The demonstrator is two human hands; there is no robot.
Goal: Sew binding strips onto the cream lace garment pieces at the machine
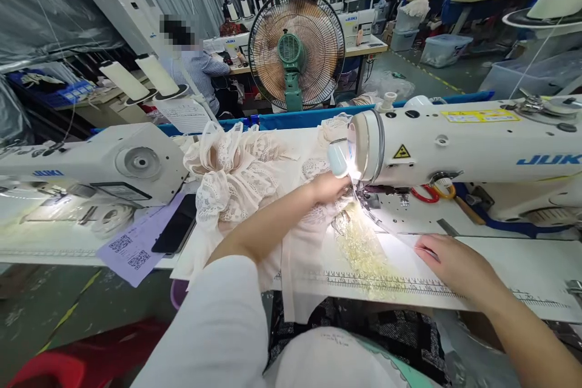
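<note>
White worktable (500, 264), cream lace (236, 176), likely workshop

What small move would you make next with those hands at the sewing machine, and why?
Probably bring the right hand over onto the pale yellow trim to steady it. The left hand rests on the lace fabric close to the needle of the sewing machine, while the right lies flat on the table, apart from the trim, which trails loose toward the table's edge.

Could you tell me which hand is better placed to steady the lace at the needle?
Probably the left: the left hand rests on the lace beside the needle, while the right hand lies flat on the table, apart from it.
</note>
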